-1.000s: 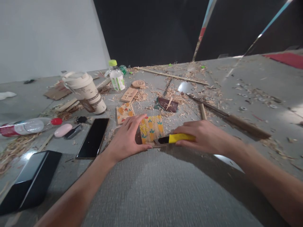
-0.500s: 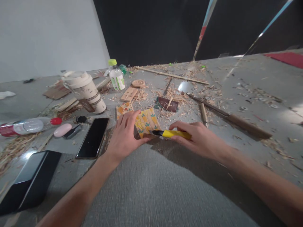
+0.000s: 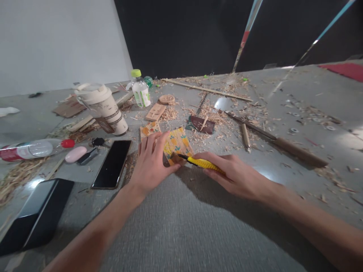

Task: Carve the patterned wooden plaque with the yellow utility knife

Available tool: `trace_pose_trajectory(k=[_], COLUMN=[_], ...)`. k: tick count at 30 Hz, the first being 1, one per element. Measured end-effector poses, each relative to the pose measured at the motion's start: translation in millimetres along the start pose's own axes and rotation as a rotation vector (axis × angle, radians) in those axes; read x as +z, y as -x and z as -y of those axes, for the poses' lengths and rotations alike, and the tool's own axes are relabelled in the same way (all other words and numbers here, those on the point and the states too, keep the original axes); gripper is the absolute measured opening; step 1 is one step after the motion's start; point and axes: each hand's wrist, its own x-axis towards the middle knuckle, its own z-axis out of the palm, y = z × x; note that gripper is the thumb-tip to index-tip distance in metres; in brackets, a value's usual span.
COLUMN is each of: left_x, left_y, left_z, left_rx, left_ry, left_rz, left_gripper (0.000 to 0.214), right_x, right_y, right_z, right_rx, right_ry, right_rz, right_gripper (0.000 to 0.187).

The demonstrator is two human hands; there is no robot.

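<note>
A thin wooden piece painted with yellow and teal pineapple shapes lies flat in front of me. My left hand holds it down, fingers over its left side and thumb at its near edge. In my right hand is a yellow utility knife, its black tip pointing left and touching or just over the piece's near right part. Whether the blade cuts in cannot be made out. Behind my left fingers, partly hidden, lies a second wooden piece with orange shapes.
A phone, a black case, a bottle with a red cap and a lidded cup stand or lie to the left. Wood shavings, a dark brown leather-like piece, a wooden-handled tool and a long saw-like tool lie ahead and right.
My right hand has turned the utility knife, so its tip sits slightly further left and its handle tilts lower. The left hand stays on the pineapple-patterned piece.
</note>
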Motion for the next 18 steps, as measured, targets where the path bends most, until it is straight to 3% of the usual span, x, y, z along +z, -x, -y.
trace_pose_trajectory(k=[18], left_x=[0.4], left_y=[-1.2], left_z=[1.3], left_rx=[0.012], left_ry=[0.009], left_rz=[-0.024], left_gripper=[0.1], right_x=[3.5], right_y=[1.4], right_z=[0.6], right_rx=[0.055], right_ry=[0.034], right_rz=[-0.006], right_gripper=[0.043])
